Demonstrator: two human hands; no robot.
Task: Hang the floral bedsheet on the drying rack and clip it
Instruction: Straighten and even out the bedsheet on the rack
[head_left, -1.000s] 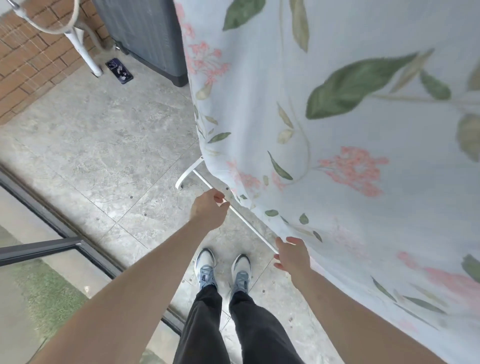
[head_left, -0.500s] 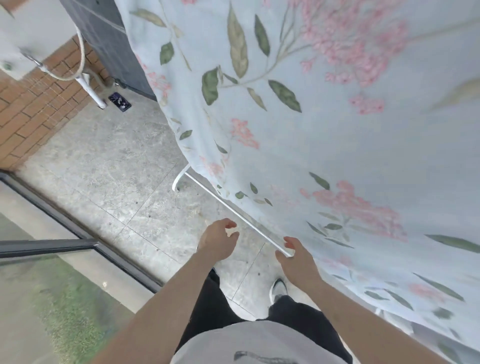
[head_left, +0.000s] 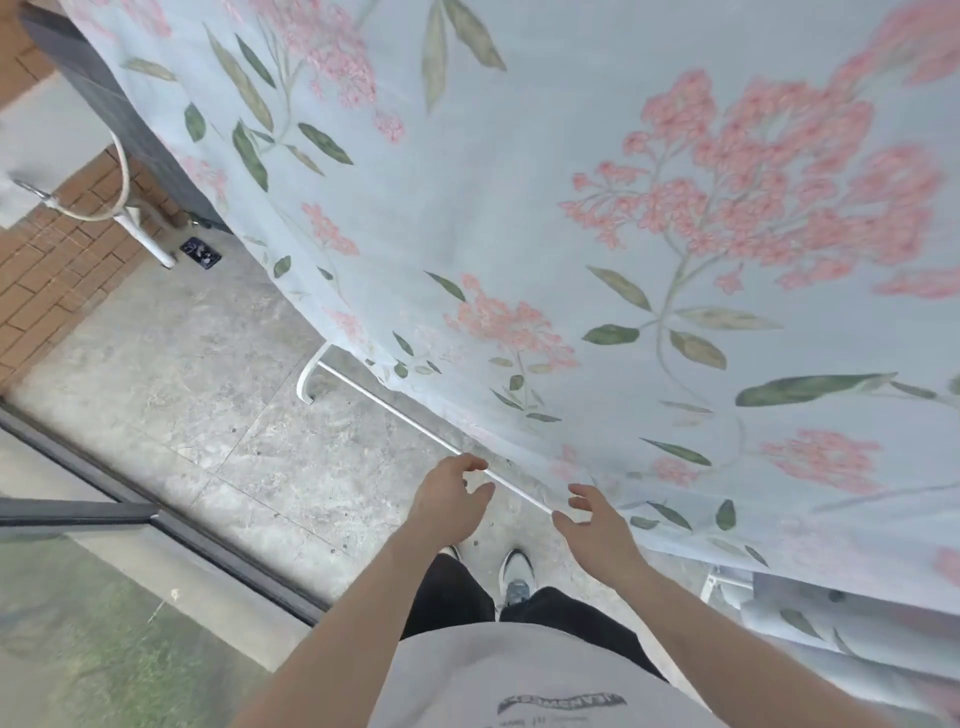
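The pale blue floral bedsheet (head_left: 597, 208), printed with pink blossoms and green leaves, hangs over the drying rack and fills the upper right of the view. Only the rack's white bottom rail (head_left: 395, 410) and its curved foot show below the sheet's hem. My left hand (head_left: 449, 493) hovers just beside that rail with fingers loosely spread and nothing in it. My right hand (head_left: 597, 525) is open too, fingers apart, close to the hem of the sheet but not gripping it. No clips are visible.
Grey floor tiles (head_left: 208, 374) lie below, with a brick wall (head_left: 47, 280) at left. A white hose and pipe (head_left: 140, 234) and a small dark object (head_left: 200, 253) sit near a dark grey cabinet (head_left: 104, 104). A dark door track (head_left: 156, 525) runs diagonally.
Both hands have let go: the left came off the rail and opened, the right released the sheet's hem. The view has tilted up, showing more of the sheet.
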